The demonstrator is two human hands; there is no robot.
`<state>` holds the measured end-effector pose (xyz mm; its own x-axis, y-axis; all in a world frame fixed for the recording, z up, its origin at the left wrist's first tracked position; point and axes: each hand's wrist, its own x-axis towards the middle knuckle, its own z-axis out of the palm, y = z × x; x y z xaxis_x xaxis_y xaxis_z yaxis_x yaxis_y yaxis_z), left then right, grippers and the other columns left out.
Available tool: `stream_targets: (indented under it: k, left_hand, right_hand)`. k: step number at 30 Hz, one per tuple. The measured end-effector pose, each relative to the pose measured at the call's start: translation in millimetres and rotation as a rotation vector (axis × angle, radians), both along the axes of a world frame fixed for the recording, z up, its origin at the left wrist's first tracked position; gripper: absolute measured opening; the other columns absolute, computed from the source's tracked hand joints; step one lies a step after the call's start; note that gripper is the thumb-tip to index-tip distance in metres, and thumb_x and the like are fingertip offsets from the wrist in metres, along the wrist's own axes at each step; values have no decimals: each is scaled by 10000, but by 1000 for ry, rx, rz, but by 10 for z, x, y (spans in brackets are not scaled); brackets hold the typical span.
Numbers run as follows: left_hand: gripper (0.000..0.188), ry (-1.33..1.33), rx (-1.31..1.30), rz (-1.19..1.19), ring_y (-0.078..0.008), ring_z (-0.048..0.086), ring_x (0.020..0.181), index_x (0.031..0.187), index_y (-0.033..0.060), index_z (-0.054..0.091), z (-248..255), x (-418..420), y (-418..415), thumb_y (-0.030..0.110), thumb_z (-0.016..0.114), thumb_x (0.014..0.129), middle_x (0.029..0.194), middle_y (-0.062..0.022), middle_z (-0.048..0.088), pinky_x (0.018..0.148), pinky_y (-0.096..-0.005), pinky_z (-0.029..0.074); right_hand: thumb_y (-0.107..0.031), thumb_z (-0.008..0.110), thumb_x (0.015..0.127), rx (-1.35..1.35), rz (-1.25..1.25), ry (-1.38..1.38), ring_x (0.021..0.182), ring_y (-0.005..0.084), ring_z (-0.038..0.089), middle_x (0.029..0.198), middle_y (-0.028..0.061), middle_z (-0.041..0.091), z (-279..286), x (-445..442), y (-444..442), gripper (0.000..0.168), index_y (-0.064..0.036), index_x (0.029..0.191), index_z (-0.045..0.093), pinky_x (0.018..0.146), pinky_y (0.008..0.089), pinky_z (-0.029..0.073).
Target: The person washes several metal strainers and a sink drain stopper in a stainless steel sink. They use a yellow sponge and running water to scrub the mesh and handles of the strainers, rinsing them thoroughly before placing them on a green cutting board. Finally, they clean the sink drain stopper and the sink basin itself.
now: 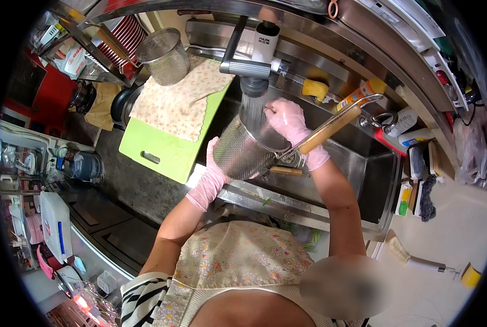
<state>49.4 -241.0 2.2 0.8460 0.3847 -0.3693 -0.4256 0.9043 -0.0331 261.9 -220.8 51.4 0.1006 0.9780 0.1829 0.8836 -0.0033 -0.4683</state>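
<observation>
My left hand (217, 163), in a pink glove, is wrapped around the lower side of a cylindrical wire-mesh noodle strainer (243, 151). The strainer is tilted over the sink (350, 163), its wooden handle (331, 128) slanting up to the right. Water runs from the faucet head (253, 83) into its mouth. My right hand (286, 118), gloved alike, has its fingers curled at the strainer's rim; whether they pinch something is unclear. Below the strainer, a second wooden handle (286, 170) shows in the sink, its other end hidden.
Left of the sink, a green cutting board (161, 159) bears a patterned cloth (174, 106) and another mesh strainer (163, 61). A yellow sponge (315, 89), an orange bottle (360, 94) and white bottles (403, 120) line the back ledge. Brushes (425, 198) hang at the right.
</observation>
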Motion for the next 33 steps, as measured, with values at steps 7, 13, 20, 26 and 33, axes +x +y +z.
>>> stream_targets:
  k: [7,13,20,26,33]
  left_hand:
    - [702,130,72,254,-356,451,1079,1220,112,453,-124,-13,74,566,481,685,1223,-151,455,884,-550,354]
    - [650,85,153,260,-344,485,1040,1183,67,478,-260,-45,139,502,524,701,1184,-157,483,887,-508,381]
    - [670,105,196,350,-348,466,1065,1198,52,448,-189,-66,165,474,548,687,1198,-161,468,904,-494,377]
    - [624,288,226,439,-348,485,1034,1161,44,470,-56,-63,151,436,555,683,1154,-160,491,890,-492,393]
    - [541,391,242,550,-326,527,956,1093,42,517,4,-211,118,390,566,682,1069,-154,539,843,-460,439]
  right_hand:
    - [-76,443,857,-242,75,1088,691,80,561,809,37,623,-70,347,-221,216,11,1002,578,613,194,437]
    - [-134,479,863,-285,40,1078,690,65,546,830,16,611,-147,412,-517,232,-10,1036,570,640,193,436]
    - [-113,534,838,-175,185,1117,798,104,567,951,67,600,8,447,-985,285,4,1097,548,740,221,454]
    - [-106,595,806,-259,-109,1157,595,47,509,775,-5,588,-253,325,-615,212,-34,1005,579,520,168,391]
    - [-46,602,761,-72,36,905,616,81,540,713,28,609,-483,28,-229,123,-6,877,594,564,224,429]
